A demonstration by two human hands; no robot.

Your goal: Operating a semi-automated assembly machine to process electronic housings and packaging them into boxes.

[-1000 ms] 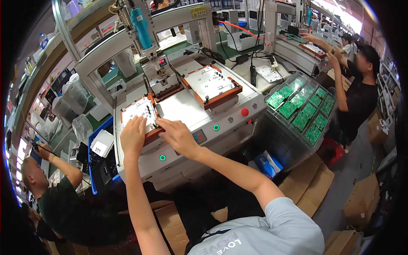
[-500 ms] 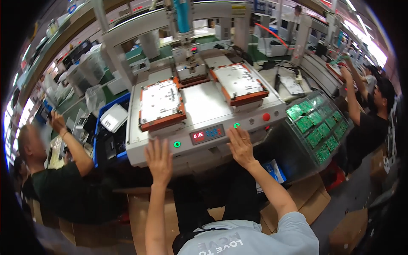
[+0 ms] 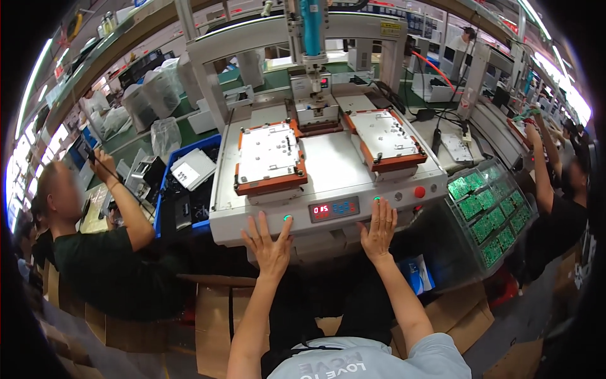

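My left hand [image 3: 270, 251] is open, fingers spread, at the front panel of a white bench-top machine [image 3: 331, 167]. Its index fingertip is at the lit green left button [image 3: 288, 218]; whether it presses cannot be told. My right hand [image 3: 379, 235] is open too, its fingertips just below or on the right green button [image 3: 377, 199]. Between the hands sits a control panel with a red display [image 3: 334, 210]. On the machine top lie two orange-edged fixtures, a left one [image 3: 270, 155] and a right one [image 3: 386, 136], each bearing a white plate with small dark parts.
A press head with a blue cylinder [image 3: 310, 28] stands behind the fixtures. A blue bin [image 3: 165, 183] of dark parts is at left, a clear tray of green circuit boards [image 3: 483, 230] at right. A red stop button [image 3: 419, 192] is on the front. People work at both sides.
The whole view has shifted, so the machine appears further right. My left hand's fingers have spread and its index finger is now at the left button. My right hand has straightened upward beside its button.
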